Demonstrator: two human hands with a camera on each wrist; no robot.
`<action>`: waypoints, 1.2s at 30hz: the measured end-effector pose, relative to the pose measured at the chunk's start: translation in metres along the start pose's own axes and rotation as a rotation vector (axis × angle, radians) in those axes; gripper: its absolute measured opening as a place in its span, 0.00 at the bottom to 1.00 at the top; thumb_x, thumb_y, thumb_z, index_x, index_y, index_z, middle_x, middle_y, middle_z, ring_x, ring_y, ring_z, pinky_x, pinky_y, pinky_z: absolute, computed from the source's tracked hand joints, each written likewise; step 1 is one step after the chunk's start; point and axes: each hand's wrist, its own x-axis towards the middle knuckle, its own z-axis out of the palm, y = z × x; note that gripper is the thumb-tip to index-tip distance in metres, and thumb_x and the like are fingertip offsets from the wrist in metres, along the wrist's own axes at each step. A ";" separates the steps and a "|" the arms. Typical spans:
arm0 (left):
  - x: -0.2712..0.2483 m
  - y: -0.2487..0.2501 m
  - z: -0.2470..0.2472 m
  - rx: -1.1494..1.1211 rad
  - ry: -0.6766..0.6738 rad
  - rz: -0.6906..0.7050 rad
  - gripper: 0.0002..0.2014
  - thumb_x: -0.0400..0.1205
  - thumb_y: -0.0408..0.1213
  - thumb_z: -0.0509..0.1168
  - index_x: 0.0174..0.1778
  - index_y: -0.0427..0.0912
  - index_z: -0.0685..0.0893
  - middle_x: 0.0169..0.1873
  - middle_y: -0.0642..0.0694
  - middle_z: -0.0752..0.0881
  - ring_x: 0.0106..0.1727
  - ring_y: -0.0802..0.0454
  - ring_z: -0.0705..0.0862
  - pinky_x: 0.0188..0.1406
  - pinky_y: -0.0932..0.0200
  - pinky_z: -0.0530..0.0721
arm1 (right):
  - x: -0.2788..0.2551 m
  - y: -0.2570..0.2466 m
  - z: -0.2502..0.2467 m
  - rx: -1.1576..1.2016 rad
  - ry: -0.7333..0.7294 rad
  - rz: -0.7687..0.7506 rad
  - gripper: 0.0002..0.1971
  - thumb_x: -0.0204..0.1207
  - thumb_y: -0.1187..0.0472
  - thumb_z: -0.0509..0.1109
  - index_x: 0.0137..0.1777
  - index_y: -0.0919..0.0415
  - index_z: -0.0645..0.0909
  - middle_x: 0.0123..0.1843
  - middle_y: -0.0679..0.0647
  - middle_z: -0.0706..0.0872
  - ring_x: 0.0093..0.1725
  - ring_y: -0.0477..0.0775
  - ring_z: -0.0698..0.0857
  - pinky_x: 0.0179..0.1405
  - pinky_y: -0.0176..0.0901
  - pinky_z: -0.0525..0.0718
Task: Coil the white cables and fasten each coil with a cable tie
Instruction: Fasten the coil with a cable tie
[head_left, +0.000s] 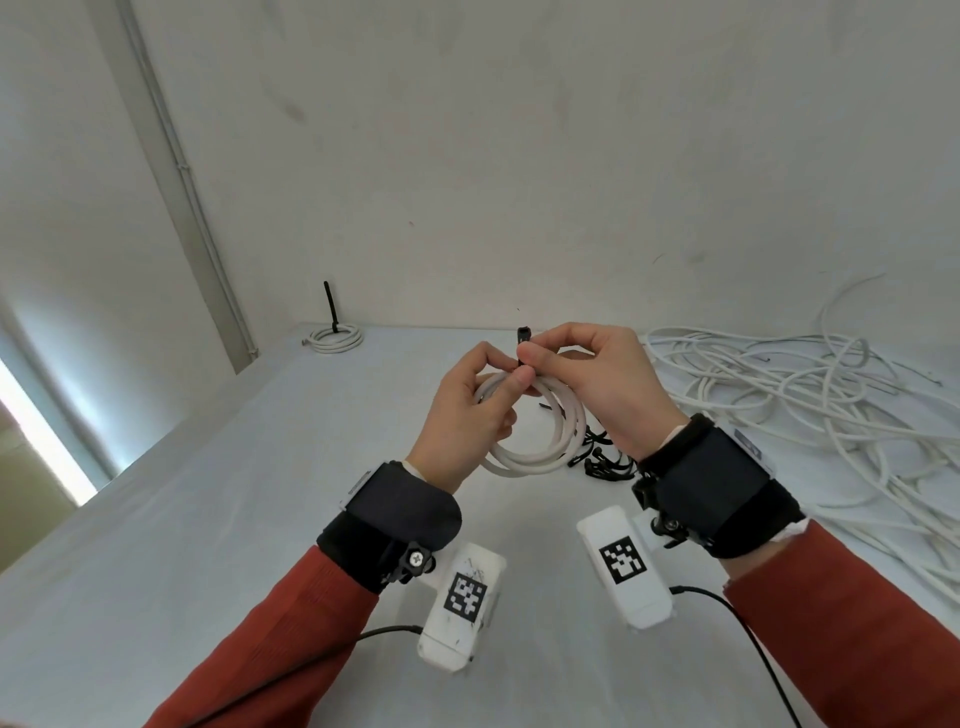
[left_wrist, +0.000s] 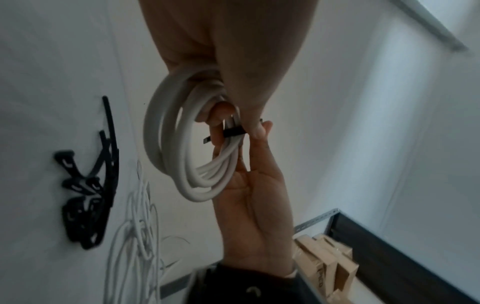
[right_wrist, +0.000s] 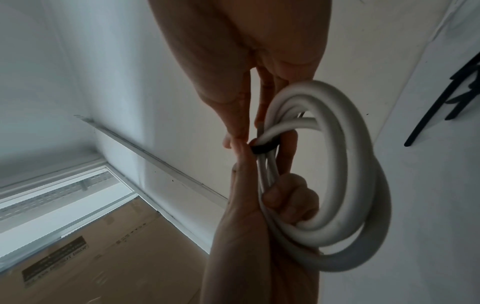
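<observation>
Coil (head_left: 569, 426) is up above the table (head_left: 208, 519). Left hand (head_left: 462, 426) grips it, fingers curled through the loops. Right hand (head_left: 597, 384) pinches the tie (head_left: 523, 335) wrapped round the strands. Loose cables (head_left: 805, 395) lie to the right.

Head view bright, daylight glaring at left — wrist views dim, left hand (left_wrist: 228, 51) shadowed.

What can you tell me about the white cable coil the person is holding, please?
The white cable coil is smooth, round, plastic-looking cable wound into several loops, held in the air above the table, tilted. The left hand grips one side with fingers curled through the loops. A black cable tie wraps the gathered strands near the top, where the right hand pinches it; the tie's tail sticks up.
</observation>
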 end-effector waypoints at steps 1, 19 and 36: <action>-0.001 0.001 0.000 -0.027 0.009 -0.014 0.07 0.83 0.35 0.64 0.42 0.39 0.73 0.36 0.41 0.88 0.22 0.54 0.66 0.25 0.61 0.68 | 0.000 0.000 0.000 0.008 -0.007 0.006 0.08 0.72 0.60 0.77 0.43 0.66 0.88 0.39 0.62 0.91 0.38 0.58 0.90 0.47 0.44 0.89; -0.015 0.008 -0.005 -0.076 0.001 0.029 0.07 0.81 0.29 0.65 0.39 0.39 0.73 0.23 0.52 0.76 0.23 0.55 0.65 0.23 0.65 0.68 | 0.001 0.001 -0.009 0.001 0.118 -0.073 0.04 0.70 0.73 0.77 0.43 0.68 0.86 0.41 0.64 0.90 0.38 0.58 0.91 0.40 0.43 0.90; -0.018 0.008 -0.002 -0.061 -0.002 0.027 0.08 0.80 0.28 0.66 0.38 0.40 0.75 0.29 0.43 0.77 0.23 0.55 0.65 0.23 0.64 0.68 | -0.004 -0.003 -0.015 -0.280 0.078 -0.273 0.09 0.70 0.71 0.78 0.37 0.55 0.89 0.38 0.52 0.92 0.38 0.53 0.91 0.47 0.47 0.90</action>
